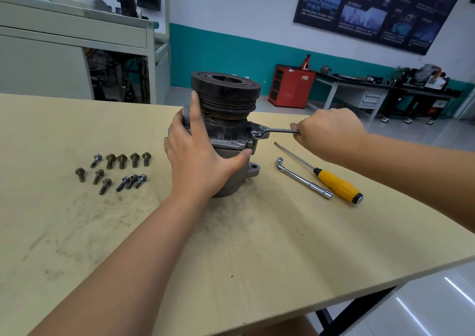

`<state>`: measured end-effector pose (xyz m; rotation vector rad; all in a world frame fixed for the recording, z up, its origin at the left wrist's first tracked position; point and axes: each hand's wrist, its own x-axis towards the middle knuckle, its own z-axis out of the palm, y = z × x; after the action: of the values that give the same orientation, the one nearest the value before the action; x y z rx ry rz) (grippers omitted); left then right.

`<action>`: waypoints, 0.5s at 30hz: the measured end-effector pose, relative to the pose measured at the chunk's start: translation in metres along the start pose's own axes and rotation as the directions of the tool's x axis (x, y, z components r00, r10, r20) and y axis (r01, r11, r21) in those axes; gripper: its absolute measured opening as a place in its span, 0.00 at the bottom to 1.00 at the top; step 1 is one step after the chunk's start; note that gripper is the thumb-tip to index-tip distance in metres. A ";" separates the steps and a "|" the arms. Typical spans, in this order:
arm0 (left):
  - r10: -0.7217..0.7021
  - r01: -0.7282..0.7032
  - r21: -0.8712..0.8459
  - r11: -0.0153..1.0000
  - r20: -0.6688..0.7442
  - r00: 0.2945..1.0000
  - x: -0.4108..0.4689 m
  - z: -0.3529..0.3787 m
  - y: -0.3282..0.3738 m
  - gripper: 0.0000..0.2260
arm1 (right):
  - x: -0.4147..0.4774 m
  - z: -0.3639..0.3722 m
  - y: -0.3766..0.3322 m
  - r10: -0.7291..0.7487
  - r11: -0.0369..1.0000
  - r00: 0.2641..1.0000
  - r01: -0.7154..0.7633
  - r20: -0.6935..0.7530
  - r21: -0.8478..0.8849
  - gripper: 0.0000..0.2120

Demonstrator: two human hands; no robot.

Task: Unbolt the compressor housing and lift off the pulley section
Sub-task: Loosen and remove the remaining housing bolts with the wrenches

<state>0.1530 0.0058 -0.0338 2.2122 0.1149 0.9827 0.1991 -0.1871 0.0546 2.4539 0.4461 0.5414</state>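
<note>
1. The place is an automotive workshop.
2. A pale wooden worktable [77,233] carries a grimy compressor [226,130], loose bolts [113,171], a socket wrench [303,179] and a yellow-handled screwdriver [336,184]; a spanner [277,131] is set on the compressor.
3. A red tool cabinet [290,86] stands against a teal-banded wall [218,53].
4. Side benches [341,79] hold machine parts, and a dark poster [372,9] shows technical pictures.

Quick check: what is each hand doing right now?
Left hand: wrapped round the compressor housing, steadying it.
Right hand: gripping the wrench, ring end on the housing.
</note>
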 end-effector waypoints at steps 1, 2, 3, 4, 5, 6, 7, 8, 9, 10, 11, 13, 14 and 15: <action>0.000 0.000 0.001 1.000 0.000 1.000 0.000 0.000 0.000 0.53 | 0.000 0.000 0.000 0.000 1.000 1.000 0.000 -0.001 0.002 0.17; 0.001 -0.001 0.000 1.000 0.000 1.000 0.000 0.000 0.000 0.53 | 0.001 -0.001 0.001 0.001 1.000 1.000 -0.001 0.002 0.004 0.17; 0.001 -0.001 -0.001 1.000 -0.001 1.000 0.000 0.000 0.000 0.53 | 0.001 -0.001 0.001 0.002 1.000 1.000 -0.002 0.007 0.004 0.18; 0.002 -0.002 -0.003 1.000 -0.003 1.000 0.000 0.000 0.000 0.54 | 0.001 -0.001 0.001 0.001 1.000 1.000 -0.001 0.013 0.005 0.18; 0.002 -0.002 -0.004 1.000 -0.006 1.000 0.000 0.000 0.000 0.54 | 0.002 -0.001 0.001 0.000 1.000 1.000 0.000 0.017 0.007 0.18; 0.002 -0.002 -0.003 1.000 -0.007 1.000 0.000 0.000 -0.001 0.54 | 0.002 -0.001 0.001 0.000 1.000 1.000 0.000 0.022 0.010 0.18; 0.002 -0.002 -0.003 1.000 -0.008 1.000 0.000 0.000 -0.001 0.54 | 0.003 -0.001 0.001 0.000 1.000 1.000 -0.001 0.026 0.010 0.18; 0.001 -0.001 -0.001 1.000 -0.006 1.000 0.000 0.001 -0.001 0.54 | 0.003 -0.001 0.001 0.002 1.000 1.000 -0.002 0.027 0.007 0.18; 0.001 -0.001 0.001 1.000 -0.005 1.000 0.000 0.001 -0.001 0.54 | 0.003 -0.001 0.001 0.003 1.000 1.000 -0.003 0.026 0.002 0.18; 0.000 0.000 0.003 1.000 -0.004 1.000 0.000 0.001 -0.001 0.54 | 0.004 -0.001 0.001 0.002 1.000 1.000 -0.002 0.022 -0.003 0.18; 0.001 -0.001 0.005 1.000 -0.004 1.000 0.000 0.001 -0.001 0.54 | 0.004 -0.001 0.002 -0.002 1.000 1.000 0.002 0.019 -0.008 0.18; 0.001 -0.001 0.006 1.000 -0.003 1.000 0.001 0.001 -0.001 0.54 | 0.004 -0.001 0.002 -0.009 1.000 1.000 0.009 0.016 -0.022 0.17; 0.000 0.000 0.006 1.000 -0.004 1.000 0.001 0.001 -0.002 0.54 | 0.005 -0.001 0.002 -0.010 1.000 1.000 0.010 0.016 -0.026 0.17; -0.001 0.001 0.006 1.000 -0.005 1.000 0.001 0.001 -0.002 0.54 | 0.005 0.000 0.001 -0.009 1.000 1.000 0.010 0.017 -0.029 0.17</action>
<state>0.1546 0.0070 -0.0348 2.2150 0.1211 0.9882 0.2038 -0.1857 0.0572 2.4260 0.4398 0.5189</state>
